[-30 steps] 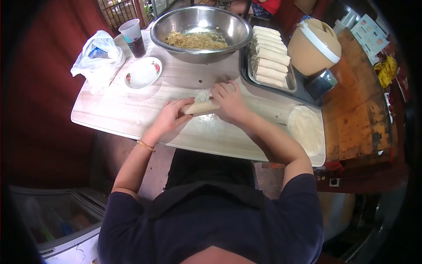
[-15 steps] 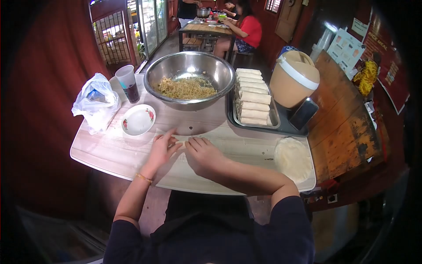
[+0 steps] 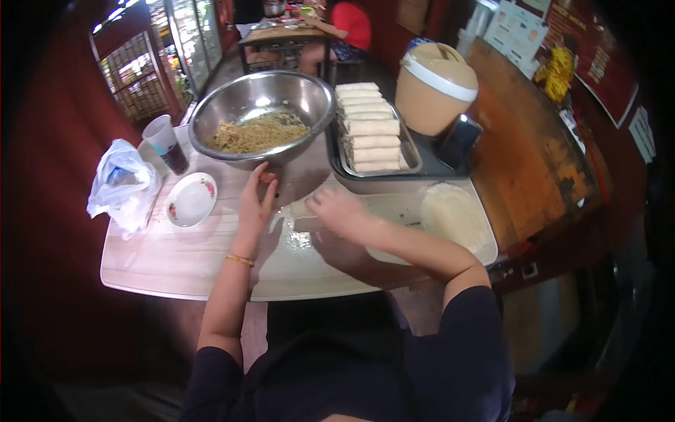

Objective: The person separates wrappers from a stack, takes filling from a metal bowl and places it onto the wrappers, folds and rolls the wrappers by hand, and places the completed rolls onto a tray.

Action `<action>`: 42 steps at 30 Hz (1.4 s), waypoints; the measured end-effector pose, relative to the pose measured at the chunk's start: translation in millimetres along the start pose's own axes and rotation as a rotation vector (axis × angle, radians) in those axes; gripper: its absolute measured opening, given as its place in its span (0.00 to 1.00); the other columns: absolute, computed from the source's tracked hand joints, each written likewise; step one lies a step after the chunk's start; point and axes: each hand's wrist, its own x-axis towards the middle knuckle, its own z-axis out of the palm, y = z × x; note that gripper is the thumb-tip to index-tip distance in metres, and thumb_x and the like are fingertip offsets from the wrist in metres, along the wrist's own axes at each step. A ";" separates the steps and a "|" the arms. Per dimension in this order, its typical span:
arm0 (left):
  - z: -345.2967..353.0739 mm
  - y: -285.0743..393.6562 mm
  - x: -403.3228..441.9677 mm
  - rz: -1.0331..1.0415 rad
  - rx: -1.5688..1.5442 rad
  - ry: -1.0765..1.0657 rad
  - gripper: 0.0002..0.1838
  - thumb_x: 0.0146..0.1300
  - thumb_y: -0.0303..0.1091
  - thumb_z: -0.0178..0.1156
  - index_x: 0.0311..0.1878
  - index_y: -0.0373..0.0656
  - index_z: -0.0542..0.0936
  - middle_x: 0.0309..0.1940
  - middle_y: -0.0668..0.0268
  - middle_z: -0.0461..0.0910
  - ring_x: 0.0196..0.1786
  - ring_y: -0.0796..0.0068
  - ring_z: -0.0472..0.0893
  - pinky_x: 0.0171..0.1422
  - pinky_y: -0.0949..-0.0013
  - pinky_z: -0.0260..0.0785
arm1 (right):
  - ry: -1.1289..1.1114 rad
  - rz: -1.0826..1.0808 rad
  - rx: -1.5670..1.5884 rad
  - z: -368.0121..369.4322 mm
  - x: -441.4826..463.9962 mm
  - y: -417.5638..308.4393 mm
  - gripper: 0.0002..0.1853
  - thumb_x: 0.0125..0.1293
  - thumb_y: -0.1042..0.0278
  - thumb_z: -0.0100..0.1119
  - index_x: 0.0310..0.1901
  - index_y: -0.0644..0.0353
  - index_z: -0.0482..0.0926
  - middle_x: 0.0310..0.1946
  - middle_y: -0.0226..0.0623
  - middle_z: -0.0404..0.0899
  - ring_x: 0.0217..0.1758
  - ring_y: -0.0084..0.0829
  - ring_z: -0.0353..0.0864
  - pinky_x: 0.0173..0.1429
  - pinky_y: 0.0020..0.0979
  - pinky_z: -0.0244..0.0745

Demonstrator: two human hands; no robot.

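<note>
My left hand (image 3: pixel 256 200) is over the table just below the steel bowl, fingers apart and holding nothing. To its right, my right hand (image 3: pixel 339 212) has curled fingers around a pale roll (image 3: pixel 300 209), whose left end shows; the rest is hidden. Noodle filling (image 3: pixel 260 133) lies in the steel bowl (image 3: pixel 204 144). Several finished rolls (image 3: pixel 373 128) are stacked on a metal tray (image 3: pixel 413 160). A round, flat wrapper sheet (image 3: pixel 453 214) lies at the table's right end.
At the left are a plastic bag (image 3: pixel 125 186), a cup (image 3: pixel 167 146) and a flowered dish (image 3: pixel 191 200). A tan jug (image 3: pixel 434 91) and a phone (image 3: pixel 460 143) stand at the right. A person in red (image 3: pixel 349 28) sits at a far table.
The view has tilted up and shifted right, showing more of the room. My left hand has left the roll and its fingers have spread. My right hand remains at the roll.
</note>
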 end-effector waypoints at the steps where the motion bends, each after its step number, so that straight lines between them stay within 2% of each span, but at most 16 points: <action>1: 3.6 -1.8 -2.5 0.000 -0.015 -0.025 0.24 0.64 0.27 0.62 0.63 0.37 0.73 0.42 0.58 0.83 0.45 0.66 0.82 0.55 0.65 0.72 | 0.004 0.027 -0.018 -13.2 -10.6 13.4 0.16 0.53 0.72 0.62 0.45 0.61 0.77 0.40 0.40 0.80 0.47 0.41 0.80 0.50 0.39 0.76; 3: 4.8 -8.9 -5.9 -0.001 0.025 -0.031 0.24 0.65 0.27 0.61 0.64 0.36 0.72 0.42 0.58 0.83 0.46 0.66 0.82 0.56 0.66 0.72 | 0.279 0.143 -0.027 -12.1 -31.1 56.0 0.19 0.51 0.74 0.64 0.47 0.61 0.77 0.40 0.42 0.80 0.47 0.44 0.80 0.49 0.42 0.76; 5: 5.6 -16.4 -9.7 -0.010 0.008 -0.056 0.24 0.65 0.27 0.61 0.64 0.36 0.72 0.43 0.58 0.83 0.46 0.66 0.82 0.56 0.66 0.72 | 0.397 0.353 -0.042 -38.4 -46.7 94.2 0.21 0.52 0.74 0.65 0.50 0.59 0.76 0.42 0.45 0.80 0.49 0.46 0.80 0.50 0.43 0.77; 7: 3.1 -14.1 -11.5 -0.001 0.022 -0.045 0.24 0.66 0.27 0.60 0.65 0.36 0.71 0.43 0.58 0.83 0.46 0.66 0.82 0.56 0.66 0.72 | 0.451 0.677 0.026 -57.1 -57.9 126.6 0.21 0.56 0.72 0.66 0.52 0.59 0.76 0.45 0.47 0.81 0.51 0.49 0.80 0.53 0.42 0.77; 8: 2.8 -15.4 -12.8 -0.067 0.021 -0.062 0.24 0.66 0.28 0.60 0.65 0.37 0.71 0.43 0.59 0.83 0.47 0.68 0.82 0.56 0.66 0.72 | 0.455 0.687 0.020 -58.9 -59.6 142.9 0.21 0.56 0.72 0.66 0.52 0.59 0.76 0.45 0.47 0.81 0.51 0.49 0.80 0.53 0.42 0.77; 10: 1.8 -15.5 -15.3 -0.074 -0.002 -0.074 0.24 0.67 0.28 0.60 0.66 0.37 0.71 0.43 0.59 0.83 0.46 0.69 0.82 0.55 0.67 0.72 | 0.317 1.088 0.172 -50.9 -61.7 176.2 0.22 0.55 0.67 0.68 0.52 0.60 0.76 0.46 0.50 0.82 0.52 0.50 0.81 0.55 0.43 0.76; 15: -0.1 -28.1 -17.6 -0.108 -0.059 -0.077 0.24 0.68 0.28 0.59 0.66 0.36 0.70 0.44 0.60 0.82 0.45 0.71 0.82 0.52 0.69 0.73 | 0.151 1.146 0.211 -7.3 -50.3 215.4 0.20 0.53 0.66 0.68 0.47 0.63 0.77 0.46 0.54 0.83 0.52 0.52 0.82 0.55 0.46 0.77; 18: -2.8 -28.6 -18.4 -0.124 -0.065 -0.070 0.25 0.68 0.28 0.60 0.66 0.35 0.70 0.43 0.60 0.82 0.43 0.72 0.82 0.49 0.69 0.74 | 0.052 1.076 0.071 9.2 -41.7 221.2 0.15 0.57 0.72 0.58 0.46 0.67 0.77 0.45 0.56 0.82 0.52 0.52 0.83 0.54 0.45 0.79; 27: -2.2 -31.1 -20.1 -0.066 -0.040 -0.073 0.24 0.69 0.28 0.59 0.66 0.36 0.69 0.43 0.60 0.82 0.39 0.73 0.83 0.44 0.71 0.75 | -0.013 1.035 -0.022 19.0 -44.1 207.7 0.15 0.61 0.71 0.54 0.48 0.66 0.78 0.48 0.57 0.80 0.54 0.54 0.81 0.56 0.46 0.78; 30: -0.7 -35.8 -21.7 -0.082 -0.045 -0.075 0.24 0.68 0.29 0.60 0.66 0.38 0.70 0.44 0.58 0.82 0.43 0.70 0.82 0.47 0.68 0.75 | -0.009 1.029 -0.038 22.0 -46.1 211.4 0.15 0.60 0.69 0.56 0.47 0.65 0.79 0.48 0.55 0.81 0.54 0.52 0.81 0.56 0.46 0.78; 31: -2.0 -39.6 -21.8 -0.072 0.055 -0.081 0.25 0.68 0.32 0.60 0.66 0.37 0.70 0.47 0.55 0.81 0.47 0.65 0.81 0.52 0.64 0.73 | -0.018 1.033 -0.034 9.4 -46.3 204.3 0.15 0.60 0.69 0.56 0.47 0.65 0.79 0.48 0.55 0.81 0.54 0.52 0.81 0.56 0.46 0.78; 33: -4.0 -47.6 -21.7 -0.068 0.158 -0.098 0.25 0.68 0.34 0.60 0.66 0.35 0.70 0.49 0.52 0.80 0.52 0.60 0.80 0.57 0.60 0.72 | -0.136 1.123 0.135 -21.1 -50.3 197.9 0.16 0.58 0.65 0.60 0.46 0.63 0.81 0.48 0.52 0.82 0.54 0.47 0.82 0.55 0.45 0.78; 35: -3.9 -55.6 -22.9 -0.004 0.471 -0.138 0.31 0.69 0.43 0.58 0.68 0.31 0.66 0.59 0.45 0.75 0.64 0.48 0.72 0.69 0.53 0.62 | 0.000 1.096 0.162 -31.6 -77.7 195.7 0.16 0.56 0.58 0.65 0.42 0.59 0.83 0.45 0.47 0.84 0.51 0.46 0.83 0.53 0.42 0.77; 36: -3.1 -57.6 -25.6 -0.006 0.468 -0.148 0.31 0.69 0.43 0.58 0.68 0.31 0.66 0.59 0.45 0.75 0.64 0.48 0.72 0.69 0.53 0.62 | 0.033 1.075 0.165 -34.7 -96.2 189.0 0.16 0.57 0.57 0.66 0.42 0.59 0.83 0.44 0.46 0.84 0.49 0.46 0.83 0.52 0.42 0.77; 38: 2.1 -59.3 -31.2 0.006 0.696 -0.227 0.36 0.70 0.49 0.54 0.70 0.28 0.61 0.67 0.40 0.66 0.71 0.43 0.63 0.76 0.52 0.53 | -0.004 1.077 0.252 -39.2 -136.9 172.3 0.16 0.57 0.57 0.67 0.40 0.60 0.82 0.40 0.45 0.84 0.46 0.45 0.83 0.51 0.42 0.77; 42: 13.3 -18.2 -23.5 0.077 0.560 -0.477 0.39 0.69 0.50 0.54 0.72 0.27 0.57 0.71 0.40 0.60 0.75 0.45 0.57 0.78 0.53 0.48 | -0.197 1.147 0.395 -47.2 -187.9 107.8 0.18 0.54 0.58 0.71 0.41 0.61 0.82 0.39 0.46 0.82 0.45 0.45 0.82 0.50 0.41 0.77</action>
